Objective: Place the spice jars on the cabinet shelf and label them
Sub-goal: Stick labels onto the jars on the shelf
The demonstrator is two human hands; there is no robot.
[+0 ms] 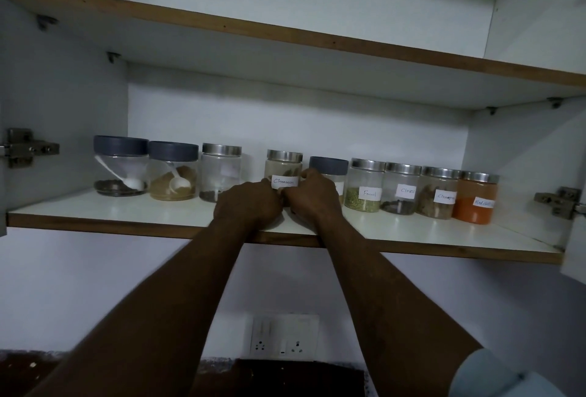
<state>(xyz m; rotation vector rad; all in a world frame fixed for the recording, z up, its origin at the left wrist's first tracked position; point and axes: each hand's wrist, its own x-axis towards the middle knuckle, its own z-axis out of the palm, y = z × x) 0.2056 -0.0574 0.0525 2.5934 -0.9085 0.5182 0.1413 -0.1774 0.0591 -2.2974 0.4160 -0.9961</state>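
Labelling: left hand (pixel 247 204) and right hand (pixel 312 195) meet at centre frame, against the front of the steel-lidded jar (pixel 284 164).
Paper label (pixel 284 181): white strip reading "Cinnamon" (handwritten), lying across that jar's front.
Left fingers: curled, pinched on the label's left end.
Right fingers: curled, closed on its right end.
Shelf (pixel 126 211): white board, brown edge, carrying nine jars in one row across mid-frame.
Left of the hands: dark-seed jar (pixel 120 171) and brown-powder jar (pixel 172 182) (each with a white scoop), then a near-empty jar (pixel 221 174).
Right of the hands: grey-lidded jar (pixel 328 165) just behind the right hand; Fennel jar (pixel 363 203); Cloves jar (pixel 400 204); second Cinnamon jar (pixel 437 208); red-powder jar (pixel 474 211).
Lower frame: wall socket plate (pixel 283 338).
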